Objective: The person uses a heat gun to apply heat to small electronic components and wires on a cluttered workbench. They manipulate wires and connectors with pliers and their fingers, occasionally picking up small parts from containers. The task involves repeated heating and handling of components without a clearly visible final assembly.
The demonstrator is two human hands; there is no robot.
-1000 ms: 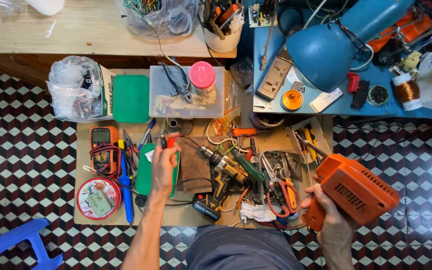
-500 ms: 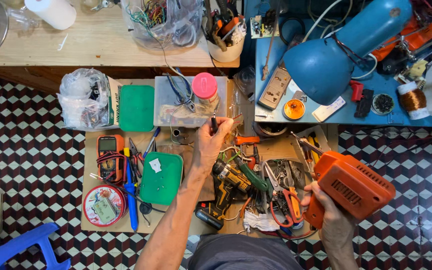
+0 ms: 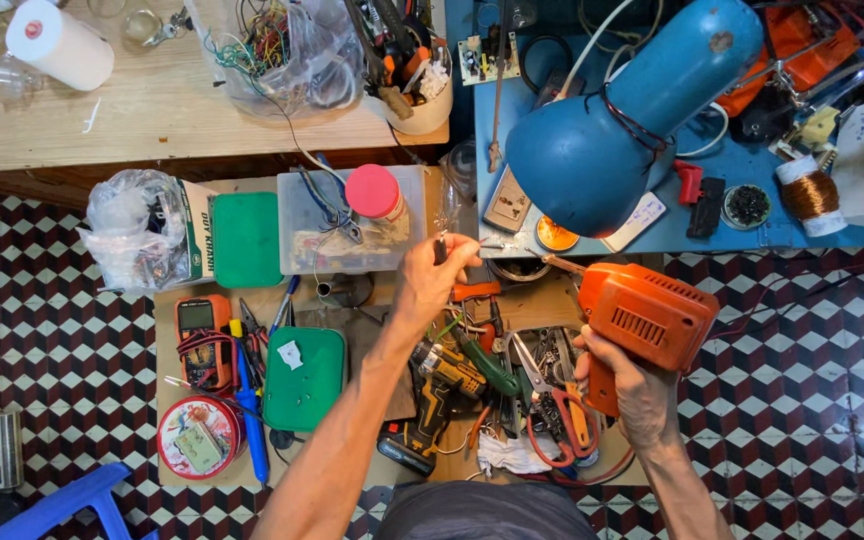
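Note:
My right hand [image 3: 630,388] grips the handle of an orange electric drill [image 3: 648,318], held up over the tool pile with its bit end pointing left and up. My left hand [image 3: 434,278] reaches forward and pinches a small dark piece [image 3: 440,247] between its fingers, close to the drill's tip [image 3: 552,262]. Under the hands, tools litter a low board [image 3: 337,465]: a yellow-black cordless drill [image 3: 434,400], orange-handled scissors [image 3: 556,410] and pliers.
A blue desk lamp [image 3: 602,130] hangs over the blue table on the right. A clear box with a pink-lidded jar [image 3: 373,194], green lids [image 3: 304,378], a multimeter [image 3: 202,335] and a red round tin [image 3: 197,438] lie left. The wooden bench [image 3: 152,120] lies beyond.
My left hand left the green lid and moved forward and right with a small dark piece. The orange drill rose and swung left toward it.

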